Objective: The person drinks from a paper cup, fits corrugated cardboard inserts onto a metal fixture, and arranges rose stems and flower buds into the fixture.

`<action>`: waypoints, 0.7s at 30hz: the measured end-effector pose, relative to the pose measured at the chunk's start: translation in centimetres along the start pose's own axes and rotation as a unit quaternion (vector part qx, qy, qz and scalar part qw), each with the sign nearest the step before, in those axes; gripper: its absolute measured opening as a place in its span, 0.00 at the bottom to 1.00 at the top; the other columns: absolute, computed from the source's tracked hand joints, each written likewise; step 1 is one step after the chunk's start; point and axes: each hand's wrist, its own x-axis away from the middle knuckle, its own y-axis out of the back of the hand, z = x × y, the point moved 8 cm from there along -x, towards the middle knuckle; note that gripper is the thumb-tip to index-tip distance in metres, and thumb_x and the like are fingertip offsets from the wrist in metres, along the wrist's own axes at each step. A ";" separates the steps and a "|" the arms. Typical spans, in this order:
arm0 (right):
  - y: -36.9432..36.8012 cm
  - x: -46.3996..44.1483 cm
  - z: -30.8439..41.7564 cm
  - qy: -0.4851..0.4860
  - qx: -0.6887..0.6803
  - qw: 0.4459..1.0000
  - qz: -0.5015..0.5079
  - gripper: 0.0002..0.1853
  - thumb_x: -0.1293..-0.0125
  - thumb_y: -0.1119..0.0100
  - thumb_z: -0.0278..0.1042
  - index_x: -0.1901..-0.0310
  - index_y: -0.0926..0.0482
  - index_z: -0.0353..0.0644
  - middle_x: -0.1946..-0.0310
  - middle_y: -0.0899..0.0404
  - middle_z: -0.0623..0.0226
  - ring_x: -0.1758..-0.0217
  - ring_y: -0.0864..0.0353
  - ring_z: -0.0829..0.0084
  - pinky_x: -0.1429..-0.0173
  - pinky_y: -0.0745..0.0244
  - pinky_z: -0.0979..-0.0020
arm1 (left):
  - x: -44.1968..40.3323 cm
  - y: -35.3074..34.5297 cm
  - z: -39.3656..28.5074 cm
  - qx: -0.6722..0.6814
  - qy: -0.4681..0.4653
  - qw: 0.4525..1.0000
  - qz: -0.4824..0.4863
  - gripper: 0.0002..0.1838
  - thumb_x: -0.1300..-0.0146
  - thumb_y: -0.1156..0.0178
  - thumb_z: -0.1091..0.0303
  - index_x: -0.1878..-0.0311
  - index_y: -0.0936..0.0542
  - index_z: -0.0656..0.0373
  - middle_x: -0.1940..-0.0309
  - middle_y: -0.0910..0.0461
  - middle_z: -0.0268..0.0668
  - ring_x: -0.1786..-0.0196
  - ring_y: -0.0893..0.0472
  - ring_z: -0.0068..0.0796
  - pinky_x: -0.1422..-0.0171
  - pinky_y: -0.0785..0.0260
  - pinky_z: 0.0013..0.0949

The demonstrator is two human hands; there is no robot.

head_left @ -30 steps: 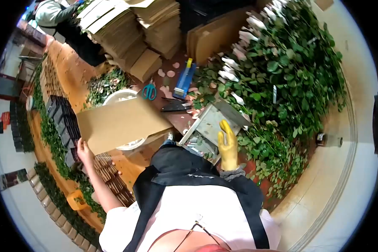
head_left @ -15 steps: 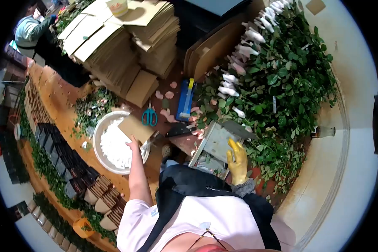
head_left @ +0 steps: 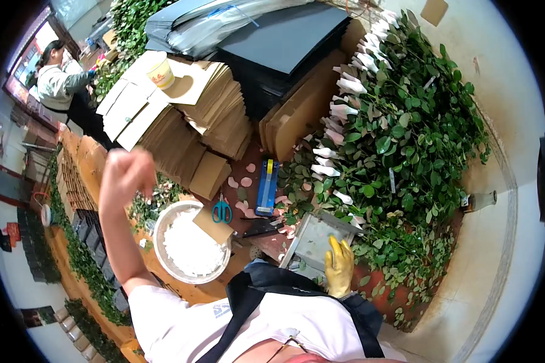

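Observation:
My left hand [head_left: 129, 173], bare and smeared by motion, is raised at the left, in front of the stack of brown cardboard sheets [head_left: 157, 136]. Its fingers are too blurred to read. Below it stands a round white tub [head_left: 161, 254] of small white pieces [head_left: 191, 248], with a brown cardboard piece [head_left: 212, 226] lying across its rim. In a yellow glove, my right hand [head_left: 339, 265] has its fingers stretched out and nothing visible in them. It is at the near right side of a metal tray-like box [head_left: 313, 242], beside leafy stems.
White-wrapped flower bunches [head_left: 399, 127] are piled along the right wall. Teal scissors [head_left: 222, 212] and a blue tape dispenser [head_left: 267, 190] lie amid petals. Dark sheets [head_left: 284, 39] and a paper cup [head_left: 159, 71] are at the back. A person [head_left: 66, 91] stands far left.
My left hand has left the cardboard piece over the tub and swung up and to the left. My right hand stays by the metal box. The view has tilted upward.

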 end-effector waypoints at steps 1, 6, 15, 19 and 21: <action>0.1 0.1 0.0 -0.006 -0.003 1.000 -0.004 0.23 0.38 0.40 0.27 0.39 0.24 0.40 0.54 0.18 0.51 0.43 0.24 0.46 0.32 0.33 0.52 | -1.9 2.1 -2.1 -0.093 0.021 0.989 -0.111 0.18 0.30 0.41 0.60 0.68 0.16 0.67 0.82 0.20 0.36 0.74 0.17 0.24 0.69 0.26 0.26; 0.1 0.0 -0.4 -0.036 -0.002 0.999 -0.003 0.21 0.35 0.42 0.29 0.40 0.23 0.39 0.51 0.18 0.53 0.41 0.25 0.46 0.32 0.34 0.53 | -11.8 8.0 -0.2 -0.423 -0.059 0.822 -0.377 0.43 0.36 0.36 0.42 0.32 0.34 0.71 0.44 0.24 0.57 0.40 0.23 0.43 0.36 0.30 0.42; 0.8 -0.3 0.1 -0.030 0.022 0.999 -0.038 0.21 0.36 0.44 0.27 0.40 0.23 0.38 0.58 0.17 0.50 0.48 0.21 0.50 0.30 0.34 0.54 | -18.8 7.7 10.4 -0.295 0.037 0.893 -0.337 0.60 0.46 0.37 0.26 0.32 0.38 0.79 0.43 0.25 0.65 0.40 0.22 0.54 0.35 0.30 0.45; 1.3 -0.4 0.6 -0.012 0.007 0.999 -0.040 0.19 0.35 0.43 0.28 0.42 0.22 0.39 0.60 0.16 0.52 0.47 0.21 0.50 0.31 0.33 0.54 | -20.1 7.3 11.3 -0.264 0.081 0.877 -0.394 0.52 0.50 0.30 0.33 0.37 0.33 0.70 0.46 0.21 0.58 0.44 0.19 0.54 0.40 0.27 0.45; 1.2 -0.3 0.5 -0.012 0.027 0.998 -0.056 0.19 0.35 0.43 0.28 0.42 0.22 0.39 0.61 0.16 0.53 0.48 0.20 0.50 0.31 0.33 0.55 | -21.1 8.0 12.8 -0.210 0.118 0.892 -0.382 0.52 0.50 0.29 0.34 0.37 0.33 0.70 0.46 0.21 0.57 0.45 0.19 0.53 0.40 0.27 0.46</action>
